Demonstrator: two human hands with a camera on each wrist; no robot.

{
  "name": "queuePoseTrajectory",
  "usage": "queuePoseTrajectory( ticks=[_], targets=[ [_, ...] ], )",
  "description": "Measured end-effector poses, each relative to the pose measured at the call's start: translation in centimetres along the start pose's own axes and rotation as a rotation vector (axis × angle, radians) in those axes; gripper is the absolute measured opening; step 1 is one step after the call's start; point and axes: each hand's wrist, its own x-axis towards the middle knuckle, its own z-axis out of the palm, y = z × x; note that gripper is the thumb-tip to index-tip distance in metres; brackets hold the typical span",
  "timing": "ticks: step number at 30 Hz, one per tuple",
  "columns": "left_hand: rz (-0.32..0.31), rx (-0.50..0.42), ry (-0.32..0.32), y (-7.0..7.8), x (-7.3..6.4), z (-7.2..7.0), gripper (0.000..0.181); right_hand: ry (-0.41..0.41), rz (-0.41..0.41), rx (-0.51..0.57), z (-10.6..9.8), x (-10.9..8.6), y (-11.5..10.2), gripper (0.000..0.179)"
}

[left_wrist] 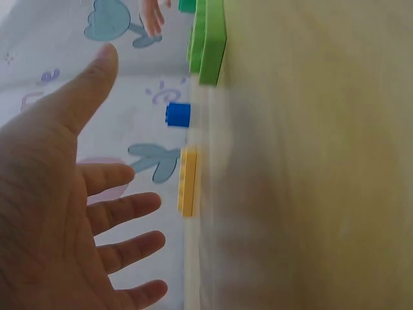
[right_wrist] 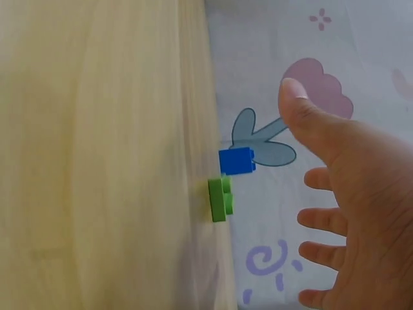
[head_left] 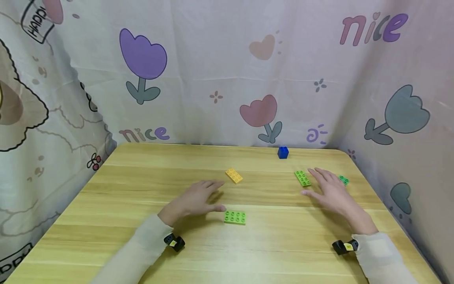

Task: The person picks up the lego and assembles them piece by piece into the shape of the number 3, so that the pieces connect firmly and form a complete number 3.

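Bricks (head_left: 235,217) scattered on woodgrain desk (head_left: 283,248) | left hand (head_left: 195,200) and right hand (head_left: 333,193) spread, grabbing nothing | lime slab (head_left: 235,221), lower centre: prob light, stiff, slick-ish plastic, I'd pinch the long sides | studded yellow slab (head_left: 234,176), just below centre | stubby smooth-sided blue block (head_left: 283,153), right of centre

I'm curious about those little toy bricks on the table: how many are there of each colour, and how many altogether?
Light green bricks: 2 (the nearer brick and the farther brick)
Darker green brick: 1, partly hidden by the right hand
Yellow brick: 1
Blue brick: 1
Total: 5
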Motion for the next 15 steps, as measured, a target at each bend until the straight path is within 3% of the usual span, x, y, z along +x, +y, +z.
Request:
queuePoseTrajectory(
  ticks=[5, 15],
  targets=[
    [0.044, 0.004, -0.014, 1.1, -0.1, 0.7, 0.092, 0.045, 0.001, -0.001, -0.3, -0.3, 1.0, 0.086],
    [0.115, -0.008, -0.048, 2.9, -0.2, 1.4, 0.080, 0.210, -0.001, 0.022, -0.6, -0.3, 3.5, 0.076]
  ],
)
